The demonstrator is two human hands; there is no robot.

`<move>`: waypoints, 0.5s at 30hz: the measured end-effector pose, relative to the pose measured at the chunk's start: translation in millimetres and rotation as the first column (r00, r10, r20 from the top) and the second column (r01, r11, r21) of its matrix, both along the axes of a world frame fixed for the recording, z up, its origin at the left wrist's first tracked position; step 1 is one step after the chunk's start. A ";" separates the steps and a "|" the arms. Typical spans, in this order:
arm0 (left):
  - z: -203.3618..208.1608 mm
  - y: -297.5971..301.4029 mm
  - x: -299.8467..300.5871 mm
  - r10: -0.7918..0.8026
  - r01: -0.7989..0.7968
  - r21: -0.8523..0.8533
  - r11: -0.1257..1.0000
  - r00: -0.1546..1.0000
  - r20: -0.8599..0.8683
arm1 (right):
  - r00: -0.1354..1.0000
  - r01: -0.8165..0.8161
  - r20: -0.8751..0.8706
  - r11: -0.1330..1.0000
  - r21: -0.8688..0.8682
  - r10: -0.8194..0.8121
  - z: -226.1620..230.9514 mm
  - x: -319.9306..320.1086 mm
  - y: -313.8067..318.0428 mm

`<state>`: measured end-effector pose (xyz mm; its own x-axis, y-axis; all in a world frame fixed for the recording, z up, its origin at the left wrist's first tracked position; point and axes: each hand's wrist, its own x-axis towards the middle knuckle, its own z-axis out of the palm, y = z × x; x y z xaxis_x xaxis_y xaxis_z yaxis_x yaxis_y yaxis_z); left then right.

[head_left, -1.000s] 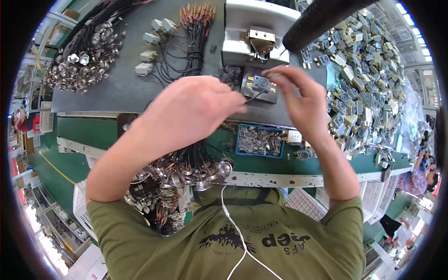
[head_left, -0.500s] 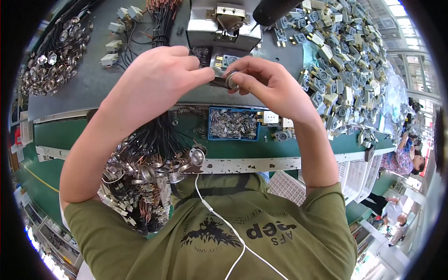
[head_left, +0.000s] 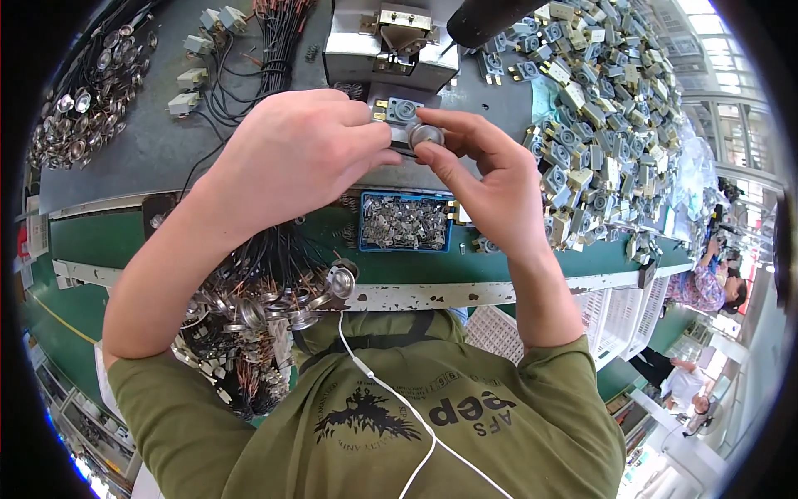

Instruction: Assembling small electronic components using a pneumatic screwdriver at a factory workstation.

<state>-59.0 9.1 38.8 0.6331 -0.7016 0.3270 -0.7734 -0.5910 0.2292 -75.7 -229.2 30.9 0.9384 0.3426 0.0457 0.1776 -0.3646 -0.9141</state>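
Note:
My right hand [head_left: 490,170] pinches a round silver metal cup [head_left: 427,137] between thumb and forefinger. Close beside it, on its left, is my left hand [head_left: 312,145], its fingers curled together with the back of the hand toward me. The left fingertips come near a dark lead by the cup, and whatever they grip is hidden. Just beyond both hands sits a grey block with a round socket and brass tabs [head_left: 402,111], in front of a metal press fixture [head_left: 402,41].
Nearer me, a blue tray [head_left: 361,223] holds small metal clips. Grey socket blocks [head_left: 582,150] pile up at the right. Black wires with metal cups [head_left: 249,308] hang over the front edge; more cups [head_left: 83,104] lie far left. A black tube [head_left: 490,18] juts in from above.
The round metal cup in my right hand has turned to show its face. My left fingers have moved slightly toward the right hand and closer to me. The view has shifted a little.

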 end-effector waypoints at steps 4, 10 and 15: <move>-6.7 2.7 2.2 -0.013 0.014 -0.027 1.000 1.000 0.010 | 0.989 -0.126 -0.085 0.992 -0.008 0.124 5.0 14.4 -2.9; 0.9 4.5 0.5 -0.063 0.067 0.049 0.997 0.995 -0.078 | 0.905 -0.333 -0.277 0.943 0.016 0.324 2.5 27.6 -9.5; 4.5 -2.5 -9.7 -0.108 0.139 0.137 0.981 0.971 -0.213 | 0.946 0.082 0.320 0.913 -0.400 0.055 -38.2 24.1 -23.8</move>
<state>-68.8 6.6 43.3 0.5805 -0.8098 0.0852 -0.7889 -0.5334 0.3052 -51.6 -253.0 -7.2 0.9012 0.3829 0.2030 0.4255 -0.6928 -0.5822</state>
